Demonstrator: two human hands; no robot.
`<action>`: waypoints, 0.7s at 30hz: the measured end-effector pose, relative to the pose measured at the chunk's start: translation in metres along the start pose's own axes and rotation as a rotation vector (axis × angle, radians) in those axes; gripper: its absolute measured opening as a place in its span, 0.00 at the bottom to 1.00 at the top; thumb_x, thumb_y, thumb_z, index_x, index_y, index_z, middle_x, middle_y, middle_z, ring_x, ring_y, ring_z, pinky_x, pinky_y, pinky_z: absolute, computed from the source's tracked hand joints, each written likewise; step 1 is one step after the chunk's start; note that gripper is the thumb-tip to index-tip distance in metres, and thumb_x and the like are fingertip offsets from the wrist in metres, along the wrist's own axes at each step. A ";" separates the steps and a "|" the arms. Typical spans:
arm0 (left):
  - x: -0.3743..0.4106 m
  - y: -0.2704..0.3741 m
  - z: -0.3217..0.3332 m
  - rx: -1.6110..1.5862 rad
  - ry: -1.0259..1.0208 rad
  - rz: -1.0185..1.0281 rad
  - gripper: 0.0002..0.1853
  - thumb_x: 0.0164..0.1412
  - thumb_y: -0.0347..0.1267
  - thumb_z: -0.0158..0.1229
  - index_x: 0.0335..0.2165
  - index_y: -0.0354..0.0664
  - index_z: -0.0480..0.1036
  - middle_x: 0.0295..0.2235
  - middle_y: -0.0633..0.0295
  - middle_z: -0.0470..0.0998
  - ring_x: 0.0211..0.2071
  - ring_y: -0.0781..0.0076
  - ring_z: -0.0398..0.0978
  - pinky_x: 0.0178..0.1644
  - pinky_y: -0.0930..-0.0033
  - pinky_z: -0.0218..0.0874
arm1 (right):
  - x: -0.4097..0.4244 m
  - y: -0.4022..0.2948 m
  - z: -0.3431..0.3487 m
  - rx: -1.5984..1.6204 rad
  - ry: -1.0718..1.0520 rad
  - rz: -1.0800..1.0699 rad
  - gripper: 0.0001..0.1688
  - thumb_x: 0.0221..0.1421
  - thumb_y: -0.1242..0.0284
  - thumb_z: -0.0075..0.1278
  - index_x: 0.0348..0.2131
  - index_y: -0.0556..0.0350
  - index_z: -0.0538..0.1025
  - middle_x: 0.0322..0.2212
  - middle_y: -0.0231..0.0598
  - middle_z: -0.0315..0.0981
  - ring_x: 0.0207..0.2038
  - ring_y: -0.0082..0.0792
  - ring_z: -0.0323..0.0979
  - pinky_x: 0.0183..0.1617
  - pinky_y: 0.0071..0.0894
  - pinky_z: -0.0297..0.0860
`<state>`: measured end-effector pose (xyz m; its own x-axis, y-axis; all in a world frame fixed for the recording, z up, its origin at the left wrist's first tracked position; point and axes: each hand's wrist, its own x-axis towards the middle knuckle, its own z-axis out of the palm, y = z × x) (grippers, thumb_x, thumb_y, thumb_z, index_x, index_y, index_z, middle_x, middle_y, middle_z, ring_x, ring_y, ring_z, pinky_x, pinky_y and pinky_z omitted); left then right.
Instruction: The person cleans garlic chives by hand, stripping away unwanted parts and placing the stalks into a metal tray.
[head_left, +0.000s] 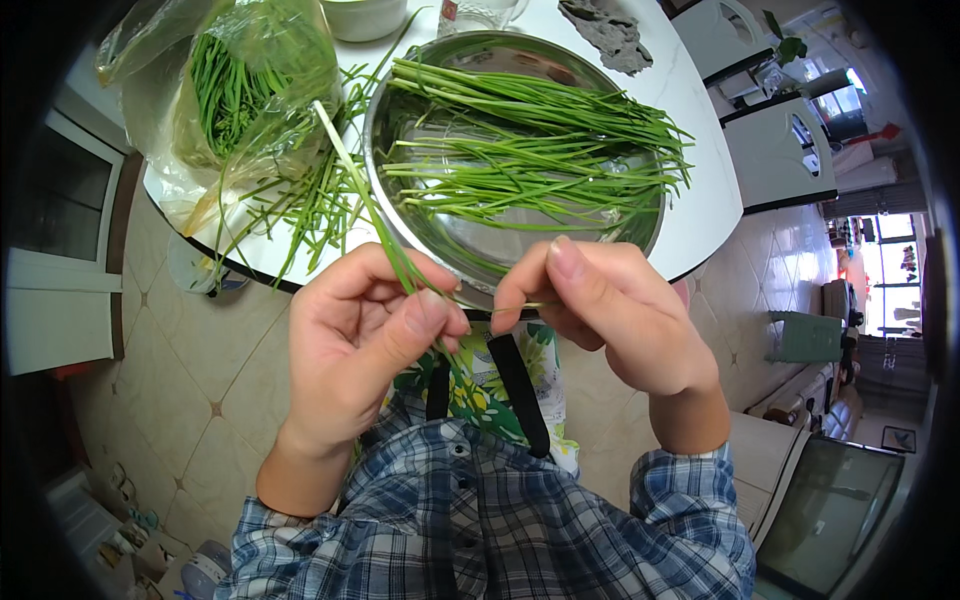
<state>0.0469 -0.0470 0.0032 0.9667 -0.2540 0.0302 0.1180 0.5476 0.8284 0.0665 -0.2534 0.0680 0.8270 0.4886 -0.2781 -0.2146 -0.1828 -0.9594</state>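
My left hand (375, 322) pinches a few green Chinese chive stalks (365, 191) between thumb and fingers; their pale ends point up and away from me. Just to the right, my right hand (600, 300) pinches a thin strand that stretches across from the left hand. Beyond both hands a round stainless steel basin (375, 172) holds bunches of chives (525, 172) laid side by side. Left of the basin, loose chives and scraps (319, 217) lie on the white table. A clear plastic bag (161, 112) with more chives stands behind the scraps.
On the white table (697, 150) are a grey crumpled cloth (611, 37) at the far right, a white bowl (364, 19) and a clear glass vessel (480, 15) at the far edge. White chairs (780, 157) stand to the right. A small bin (191, 266) is below the table's left edge.
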 end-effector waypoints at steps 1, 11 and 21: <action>0.000 -0.001 -0.002 -0.028 -0.003 0.004 0.08 0.62 0.26 0.55 0.37 0.30 0.71 0.28 0.57 0.77 0.30 0.75 0.75 0.35 0.76 0.68 | 0.001 -0.001 0.000 0.034 -0.015 0.034 0.26 0.68 0.60 0.34 0.29 0.61 0.75 0.23 0.29 0.67 0.29 0.18 0.60 0.34 0.21 0.59; -0.003 0.002 -0.008 -0.009 0.112 0.065 0.13 0.65 0.31 0.51 0.34 0.29 0.73 0.25 0.56 0.77 0.25 0.75 0.73 0.32 0.77 0.65 | 0.007 -0.004 0.005 0.090 -0.046 0.077 0.29 0.68 0.56 0.35 0.24 0.58 0.74 0.15 0.20 0.57 0.18 0.13 0.50 0.21 0.17 0.48; 0.001 0.006 0.001 -0.010 0.148 -0.018 0.13 0.62 0.30 0.56 0.40 0.29 0.73 0.25 0.60 0.76 0.25 0.79 0.72 0.31 0.80 0.64 | 0.013 0.004 0.007 0.258 -0.139 0.156 0.29 0.68 0.56 0.35 0.22 0.55 0.71 0.13 0.18 0.51 0.15 0.12 0.45 0.18 0.16 0.43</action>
<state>0.0483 -0.0448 0.0085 0.9873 -0.1438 -0.0681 0.1372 0.5524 0.8222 0.0728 -0.2423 0.0598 0.6988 0.5866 -0.4094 -0.4727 -0.0510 -0.8797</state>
